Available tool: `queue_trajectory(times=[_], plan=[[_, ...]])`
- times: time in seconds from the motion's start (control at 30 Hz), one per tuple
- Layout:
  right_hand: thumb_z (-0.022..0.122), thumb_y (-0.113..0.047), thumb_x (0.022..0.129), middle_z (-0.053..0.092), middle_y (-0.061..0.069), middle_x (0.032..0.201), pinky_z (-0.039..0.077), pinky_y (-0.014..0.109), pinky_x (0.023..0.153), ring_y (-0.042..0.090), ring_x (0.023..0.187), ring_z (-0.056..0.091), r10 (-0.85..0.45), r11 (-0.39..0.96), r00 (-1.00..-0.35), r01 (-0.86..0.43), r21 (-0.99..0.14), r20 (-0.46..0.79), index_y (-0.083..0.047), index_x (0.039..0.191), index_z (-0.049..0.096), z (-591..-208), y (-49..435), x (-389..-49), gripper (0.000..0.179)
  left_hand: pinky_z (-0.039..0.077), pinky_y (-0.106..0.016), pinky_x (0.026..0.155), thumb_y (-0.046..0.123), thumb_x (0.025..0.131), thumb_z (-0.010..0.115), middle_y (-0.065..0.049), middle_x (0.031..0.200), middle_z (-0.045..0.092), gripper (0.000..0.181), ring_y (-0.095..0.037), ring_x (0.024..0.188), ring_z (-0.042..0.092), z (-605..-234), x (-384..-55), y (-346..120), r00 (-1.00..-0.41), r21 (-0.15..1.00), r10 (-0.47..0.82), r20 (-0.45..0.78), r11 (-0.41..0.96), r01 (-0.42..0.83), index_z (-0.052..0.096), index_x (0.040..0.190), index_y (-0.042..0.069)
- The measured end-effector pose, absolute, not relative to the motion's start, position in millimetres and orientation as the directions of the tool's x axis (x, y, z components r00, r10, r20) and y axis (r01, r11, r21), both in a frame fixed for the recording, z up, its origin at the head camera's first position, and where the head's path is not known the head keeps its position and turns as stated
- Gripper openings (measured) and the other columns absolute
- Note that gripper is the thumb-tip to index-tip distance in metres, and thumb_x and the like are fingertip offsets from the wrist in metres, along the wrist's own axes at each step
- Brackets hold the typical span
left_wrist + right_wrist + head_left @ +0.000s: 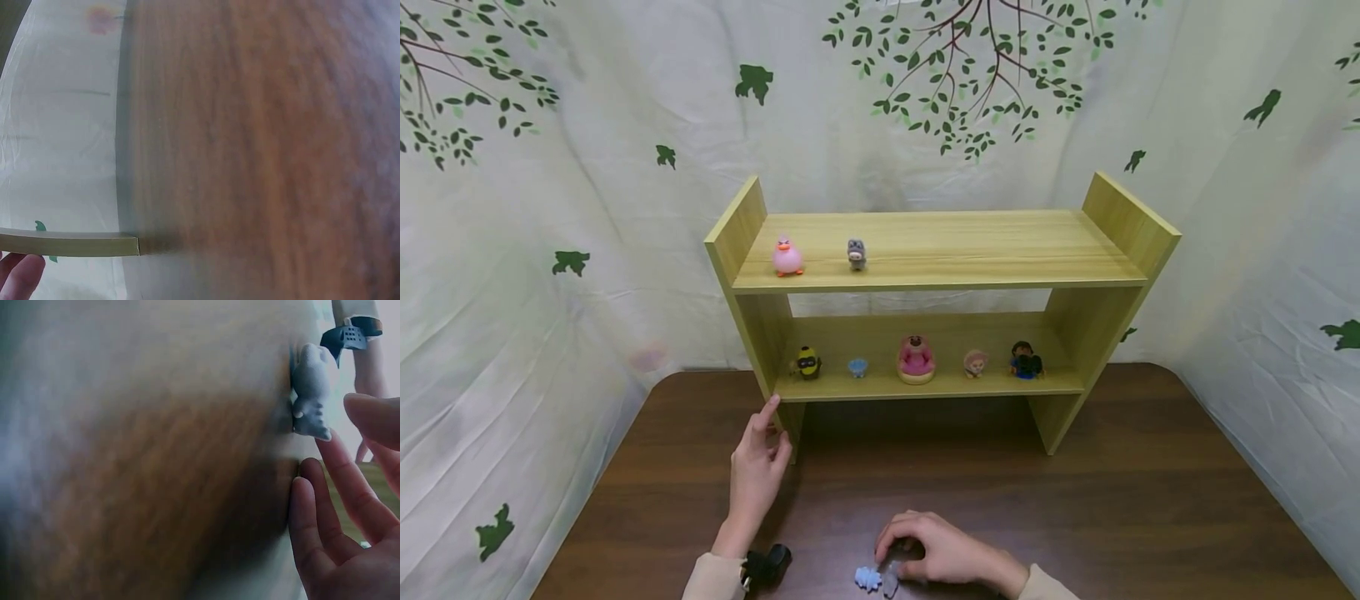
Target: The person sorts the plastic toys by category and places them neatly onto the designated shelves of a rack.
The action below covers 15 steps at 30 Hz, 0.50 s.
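My left hand (758, 471) reaches up to the shelf's left side panel (747, 337), its index fingertip at the lower board's front corner. In the left wrist view, fingertips (26, 275) lie right against the panel edge (94, 245). My right hand (943, 550) is low over the table, thumb and index finger bent and apart beside a small grey figurine (891, 581). A light blue spiky figurine (868, 578) lies just left of that. In the right wrist view, a pale figurine with a ridged edge (311, 390) shows by the index fingertip, with the thumb standing off it.
On the wooden shelf's top board (970, 246) stand a pink duck figure (787, 258) and a grey animal figure (857, 255). The lower board holds a yellow figure (807, 363), a blue cup (857, 367), a pink bear (916, 360) and others. Leaf-printed cloth (625, 125) surrounds the table.
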State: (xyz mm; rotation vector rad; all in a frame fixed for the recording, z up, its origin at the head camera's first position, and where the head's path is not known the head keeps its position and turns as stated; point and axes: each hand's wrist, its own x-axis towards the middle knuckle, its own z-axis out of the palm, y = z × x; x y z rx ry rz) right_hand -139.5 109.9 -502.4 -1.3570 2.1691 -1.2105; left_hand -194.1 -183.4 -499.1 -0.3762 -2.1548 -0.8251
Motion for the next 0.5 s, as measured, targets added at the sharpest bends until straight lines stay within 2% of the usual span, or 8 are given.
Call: queue_trajectory(times=[0.3, 0.5], plan=[[0.070, -0.001, 0.080, 0.061, -0.012, 0.104, 0.042, 0.018, 0.086, -0.001, 0.099, 0.051, -0.850, 0.230, -0.492, -0.667, -0.708, 0.187, -0.017, 0.102, 0.067, -505.0, 106.8, -135.8, 0.028, 0.055, -0.034, 0.052, -0.018, 0.075, 0.065, -0.011, 0.087, 0.050, 0.082, -0.024, 0.074, 0.057, -500.5, -194.0, -184.0, -0.652, 0.438, -0.008, 0.758, 0.748, 0.499, 0.036, 0.142, 0.018], [0.068, 0.000, 0.082, 0.061, -0.011, 0.102, 0.044, 0.018, 0.083, -0.001, 0.096, 0.053, -0.863, 0.221, -0.478, -0.653, -0.724, 0.167, -0.016, 0.101, 0.068, -504.7, 104.2, -135.2, 0.025, 0.056, -0.034, 0.053, -0.019, 0.075, 0.065, -0.010, 0.087, 0.049, 0.082, -0.022, 0.073, 0.056, -500.4, -193.9, -183.3, -0.648, 0.435, -0.010, 0.762, 0.750, 0.499, 0.036, 0.142, 0.018]])
